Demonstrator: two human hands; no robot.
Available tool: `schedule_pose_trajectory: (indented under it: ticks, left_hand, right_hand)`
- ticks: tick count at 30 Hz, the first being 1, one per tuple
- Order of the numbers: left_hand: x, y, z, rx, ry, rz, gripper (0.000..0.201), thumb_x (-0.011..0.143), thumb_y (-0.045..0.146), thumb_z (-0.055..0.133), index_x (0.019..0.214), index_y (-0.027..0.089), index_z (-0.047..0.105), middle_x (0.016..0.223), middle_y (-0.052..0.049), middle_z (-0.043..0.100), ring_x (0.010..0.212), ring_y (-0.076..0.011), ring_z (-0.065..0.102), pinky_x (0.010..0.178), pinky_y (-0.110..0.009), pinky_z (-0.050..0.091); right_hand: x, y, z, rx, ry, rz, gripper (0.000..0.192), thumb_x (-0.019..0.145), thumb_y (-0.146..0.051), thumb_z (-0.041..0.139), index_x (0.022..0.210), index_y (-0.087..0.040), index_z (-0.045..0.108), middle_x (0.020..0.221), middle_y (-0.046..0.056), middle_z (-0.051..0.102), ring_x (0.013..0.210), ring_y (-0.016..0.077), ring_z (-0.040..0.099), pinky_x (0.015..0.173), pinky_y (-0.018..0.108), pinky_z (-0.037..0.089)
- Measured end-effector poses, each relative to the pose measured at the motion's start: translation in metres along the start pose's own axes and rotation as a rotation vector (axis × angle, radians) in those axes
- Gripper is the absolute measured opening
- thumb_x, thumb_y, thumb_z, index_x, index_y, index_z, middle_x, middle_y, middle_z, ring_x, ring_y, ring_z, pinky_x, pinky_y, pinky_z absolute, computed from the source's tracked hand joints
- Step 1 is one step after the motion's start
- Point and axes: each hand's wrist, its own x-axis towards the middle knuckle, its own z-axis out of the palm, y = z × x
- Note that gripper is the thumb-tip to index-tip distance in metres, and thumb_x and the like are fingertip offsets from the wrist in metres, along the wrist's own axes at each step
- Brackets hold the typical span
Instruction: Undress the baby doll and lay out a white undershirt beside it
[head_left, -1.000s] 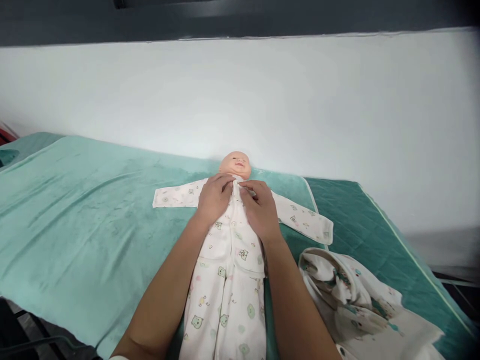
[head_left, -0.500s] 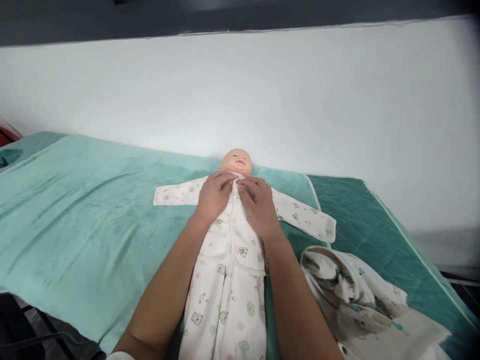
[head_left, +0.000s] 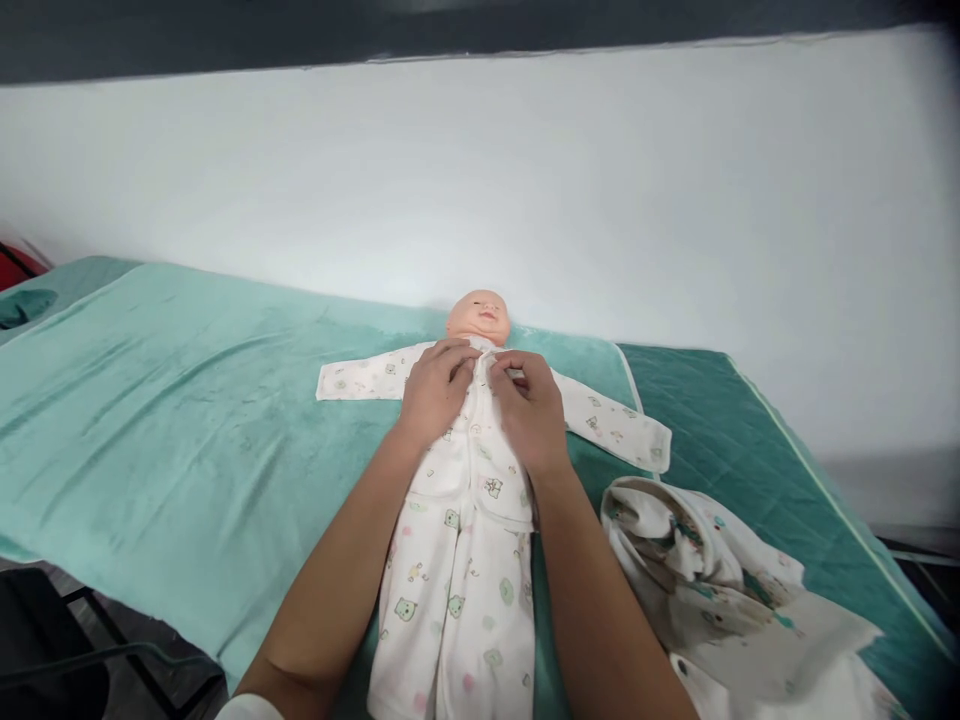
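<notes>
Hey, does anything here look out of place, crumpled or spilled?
Yes, the patterned white cloth to the right of the doll: it lies bunched in a heap on the dark green cover, while the doll's clothes lie fairly flat. The light green blanket has some wrinkles. I see no spill.

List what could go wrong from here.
The left hand and right hand touch the printed jacket just below the doll's head: a tug might pull the front crooked or jolt the head.
The crumpled printed cloth lies close beside the right forearm, which could snag and drag it.
</notes>
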Motion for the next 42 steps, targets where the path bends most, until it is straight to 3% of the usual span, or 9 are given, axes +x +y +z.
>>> schedule_pose_trajectory:
  ticks: [6, 10, 19, 29, 33, 39, 42]
  left_hand:
    - [-0.031, 0.001, -0.007, 0.066, -0.008, 0.085, 0.030, 0.100, 0.026, 0.048, 0.118, 0.027, 0.072, 0.142, -0.004, 0.061, 0.135, -0.0205, 0.052, 0.118, -0.041, 0.039]
    - [-0.035, -0.001, -0.009, 0.058, -0.016, 0.092, 0.029, 0.099, 0.027, 0.049, 0.118, 0.027, 0.072, 0.142, -0.004, 0.061, 0.135, -0.0203, 0.052, 0.118, -0.041, 0.039]
    - [-0.031, -0.001, -0.011, 0.065, -0.059, 0.115, 0.033, 0.101, 0.027, 0.046, 0.122, 0.030, 0.071, 0.145, -0.003, 0.058, 0.137, -0.0213, 0.049, 0.119, -0.044, 0.038]
    - [-0.037, -0.005, -0.012, 0.226, -0.136, 0.210, 0.045, 0.100, 0.016, 0.040, 0.132, 0.035, 0.065, 0.152, -0.003, 0.051, 0.144, -0.0241, 0.042, 0.118, -0.048, 0.036]
    - [-0.038, -0.007, -0.011, 0.250, -0.147, 0.267, 0.046, 0.098, 0.014, 0.042, 0.130, 0.036, 0.067, 0.153, -0.003, 0.050, 0.145, -0.0248, 0.040, 0.118, -0.049, 0.035]
    - [-0.037, -0.002, -0.011, 0.026, -0.066, 0.197, 0.036, 0.098, 0.015, 0.045, 0.113, 0.029, 0.075, 0.141, -0.004, 0.061, 0.136, -0.0213, 0.051, 0.117, -0.044, 0.039]
    - [-0.037, 0.003, -0.018, -0.141, -0.047, 0.101, 0.025, 0.095, 0.019, 0.052, 0.103, 0.027, 0.075, 0.134, -0.004, 0.066, 0.131, -0.0202, 0.056, 0.114, -0.042, 0.044]
  right_hand:
    - [-0.029, -0.008, -0.004, 0.015, -0.011, -0.039, 0.015, 0.095, -0.031, 0.053, 0.105, -0.027, 0.065, 0.129, 0.004, 0.066, 0.125, 0.0234, 0.056, 0.109, 0.047, 0.042]
    - [-0.046, -0.006, -0.005, 0.011, 0.000, -0.107, 0.023, 0.097, -0.029, 0.054, 0.116, -0.029, 0.066, 0.140, 0.005, 0.061, 0.134, 0.0225, 0.052, 0.115, 0.048, 0.040]
    - [-0.045, -0.012, -0.007, -0.052, 0.020, -0.125, 0.022, 0.097, -0.026, 0.052, 0.110, -0.026, 0.070, 0.132, 0.007, 0.065, 0.127, 0.0236, 0.056, 0.110, 0.048, 0.045]
    - [-0.047, -0.005, -0.006, -0.083, 0.008, -0.126, 0.037, 0.096, -0.028, 0.053, 0.132, -0.029, 0.058, 0.137, 0.007, 0.061, 0.131, 0.0249, 0.053, 0.113, 0.051, 0.041]
    - [-0.046, -0.006, -0.006, -0.120, -0.032, -0.110, 0.036, 0.097, -0.028, 0.050, 0.132, -0.027, 0.060, 0.138, 0.008, 0.060, 0.135, 0.0247, 0.049, 0.116, 0.051, 0.038]
    - [-0.046, -0.004, -0.005, -0.040, 0.012, -0.030, 0.035, 0.094, -0.031, 0.055, 0.128, -0.027, 0.061, 0.137, 0.007, 0.061, 0.133, 0.0242, 0.051, 0.116, 0.048, 0.039]
    - [-0.047, -0.004, -0.006, 0.110, 0.069, 0.038, 0.024, 0.093, -0.035, 0.057, 0.115, -0.026, 0.064, 0.133, 0.006, 0.064, 0.125, 0.0239, 0.058, 0.107, 0.045, 0.046]
